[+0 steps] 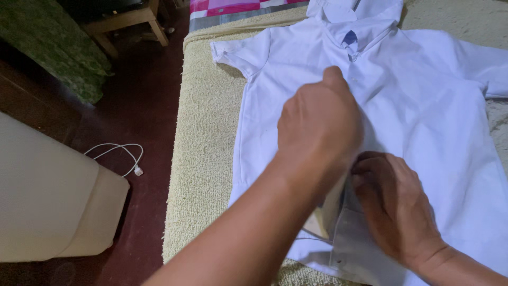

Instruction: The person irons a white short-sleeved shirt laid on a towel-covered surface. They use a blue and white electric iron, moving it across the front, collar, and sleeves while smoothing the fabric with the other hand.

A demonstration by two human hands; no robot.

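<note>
Shirt (423, 106): flat, centre-right, under both hands | left hand (319, 124): curled, pressing placket | right hand (394, 209): pinching lower front edge | towel (203, 137): beneath

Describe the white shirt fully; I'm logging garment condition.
The white shirt is short-sleeved and collared, of thin woven-looking cloth with a buttoned front placket. It lies front up and spread flat on a cream towel, collar away from the camera. The left hand presses on its chest; the right hand grips the lower placket, where the front is parted.
</note>
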